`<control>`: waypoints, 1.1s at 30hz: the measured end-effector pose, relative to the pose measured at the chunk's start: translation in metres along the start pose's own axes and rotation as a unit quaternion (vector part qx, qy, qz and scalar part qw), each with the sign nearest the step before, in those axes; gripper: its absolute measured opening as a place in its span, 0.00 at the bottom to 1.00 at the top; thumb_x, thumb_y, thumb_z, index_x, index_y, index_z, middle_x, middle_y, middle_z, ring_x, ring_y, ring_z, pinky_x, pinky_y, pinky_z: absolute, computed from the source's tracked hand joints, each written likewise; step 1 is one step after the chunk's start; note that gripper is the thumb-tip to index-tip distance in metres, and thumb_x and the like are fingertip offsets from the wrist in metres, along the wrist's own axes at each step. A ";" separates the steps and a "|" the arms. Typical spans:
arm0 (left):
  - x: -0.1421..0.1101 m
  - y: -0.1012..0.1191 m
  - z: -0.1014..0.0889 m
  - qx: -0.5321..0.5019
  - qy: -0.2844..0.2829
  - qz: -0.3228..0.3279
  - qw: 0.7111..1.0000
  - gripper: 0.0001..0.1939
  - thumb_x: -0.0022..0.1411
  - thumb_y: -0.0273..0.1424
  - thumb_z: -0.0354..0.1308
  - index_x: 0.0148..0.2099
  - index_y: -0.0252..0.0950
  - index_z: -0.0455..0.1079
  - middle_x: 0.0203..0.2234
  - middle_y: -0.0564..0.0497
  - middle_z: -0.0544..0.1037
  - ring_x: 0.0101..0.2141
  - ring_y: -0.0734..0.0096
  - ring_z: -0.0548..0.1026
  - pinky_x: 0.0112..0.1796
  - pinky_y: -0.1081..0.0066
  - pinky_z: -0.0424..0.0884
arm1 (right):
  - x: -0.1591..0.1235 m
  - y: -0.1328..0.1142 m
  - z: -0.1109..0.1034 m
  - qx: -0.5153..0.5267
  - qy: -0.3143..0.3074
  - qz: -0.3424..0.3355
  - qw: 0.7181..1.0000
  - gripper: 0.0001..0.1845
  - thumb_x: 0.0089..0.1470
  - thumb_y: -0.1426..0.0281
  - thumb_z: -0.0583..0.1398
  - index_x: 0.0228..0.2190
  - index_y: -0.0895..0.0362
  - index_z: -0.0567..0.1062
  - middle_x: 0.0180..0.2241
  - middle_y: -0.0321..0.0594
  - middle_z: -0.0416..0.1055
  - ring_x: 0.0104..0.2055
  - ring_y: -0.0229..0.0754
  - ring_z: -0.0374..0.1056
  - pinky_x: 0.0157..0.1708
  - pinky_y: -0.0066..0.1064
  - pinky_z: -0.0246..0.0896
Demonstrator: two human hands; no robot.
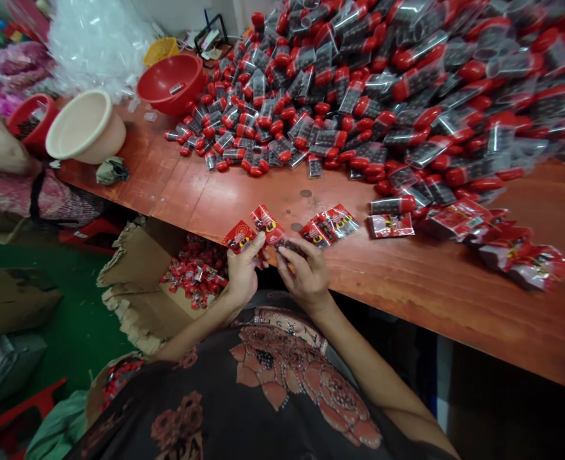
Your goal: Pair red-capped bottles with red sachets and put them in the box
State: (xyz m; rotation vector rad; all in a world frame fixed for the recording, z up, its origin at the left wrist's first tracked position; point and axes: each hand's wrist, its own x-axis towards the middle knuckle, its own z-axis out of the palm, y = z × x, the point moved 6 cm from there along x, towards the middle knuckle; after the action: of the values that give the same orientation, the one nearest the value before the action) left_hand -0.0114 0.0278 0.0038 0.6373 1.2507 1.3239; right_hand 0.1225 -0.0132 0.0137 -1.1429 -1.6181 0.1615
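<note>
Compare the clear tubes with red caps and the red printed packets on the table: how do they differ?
The clear tubes with red caps are rigid-looking cylinders with dark contents showing, while the red printed packets are flat, shiny wrappers. The tubes lie in a large heap across the far table; the packets lie in a smaller group along the near edge. Both share red colouring and lie on the same orange-brown table.

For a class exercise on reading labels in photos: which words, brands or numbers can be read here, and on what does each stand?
Dark printed top: "PA" near the lower edge, partly cut off; the studded chest letters are too distorted to read.
Red foil packets: printing too small and blurred to read.
</note>
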 end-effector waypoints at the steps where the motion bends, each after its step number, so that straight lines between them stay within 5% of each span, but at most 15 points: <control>1: 0.000 0.001 -0.002 0.002 0.014 0.013 1.000 0.12 0.51 0.36 0.67 0.27 0.35 0.70 0.18 0.56 0.72 0.18 0.79 0.67 0.18 0.76 0.60 | 0.000 0.002 0.002 0.022 -0.004 0.032 0.999 0.25 0.54 0.75 0.62 0.52 0.46 0.70 0.51 0.44 0.70 0.51 0.46 0.70 0.49 0.43 0.72; 3: 0.001 0.002 -0.004 0.000 0.033 0.027 0.999 0.12 0.50 0.36 0.68 0.26 0.35 0.69 0.19 0.57 0.72 0.18 0.79 0.68 0.18 0.76 0.60 | 0.001 0.010 0.006 0.093 -0.015 0.127 0.987 0.23 0.55 0.73 0.62 0.52 0.47 0.71 0.50 0.42 0.71 0.52 0.46 0.70 0.51 0.45 0.70; 6: 0.006 0.003 -0.007 0.007 0.032 0.009 0.999 0.12 0.48 0.36 0.69 0.28 0.35 0.70 0.20 0.57 0.73 0.18 0.79 0.68 0.17 0.77 0.60 | -0.001 0.023 0.015 0.234 -0.032 0.275 0.932 0.20 0.56 0.70 0.61 0.50 0.48 0.73 0.48 0.40 0.75 0.50 0.44 0.71 0.52 0.45 0.69; 10: 0.012 0.006 -0.011 0.042 0.002 -0.027 0.999 0.13 0.47 0.37 0.69 0.29 0.34 0.71 0.19 0.56 0.72 0.17 0.80 0.67 0.15 0.77 0.59 | -0.003 0.031 0.021 0.335 -0.043 0.363 0.868 0.19 0.52 0.68 0.65 0.47 0.49 0.77 0.45 0.38 0.78 0.47 0.43 0.74 0.52 0.44 0.69; 19: 0.021 0.009 -0.021 0.079 0.022 0.015 0.996 0.12 0.48 0.37 0.69 0.27 0.35 0.72 0.16 0.56 0.70 0.14 0.80 0.65 0.13 0.78 0.56 | -0.007 0.029 0.023 0.365 -0.069 0.392 0.841 0.19 0.49 0.69 0.66 0.45 0.47 0.78 0.45 0.36 0.78 0.44 0.42 0.74 0.48 0.42 0.71; 33: 0.023 0.006 -0.022 0.081 -0.007 -0.027 0.996 0.14 0.48 0.38 0.68 0.26 0.35 0.69 0.14 0.57 0.68 0.13 0.80 0.64 0.12 0.78 0.57 | -0.006 0.033 0.023 0.390 -0.102 0.409 0.819 0.19 0.48 0.69 0.66 0.44 0.46 0.79 0.44 0.34 0.79 0.43 0.42 0.75 0.47 0.44 0.73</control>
State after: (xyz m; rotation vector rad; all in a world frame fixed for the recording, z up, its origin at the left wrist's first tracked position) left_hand -0.0382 0.0439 -0.0044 0.7195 1.3644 1.1804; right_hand 0.1230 0.0100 -0.0198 -1.0804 -0.9300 1.4132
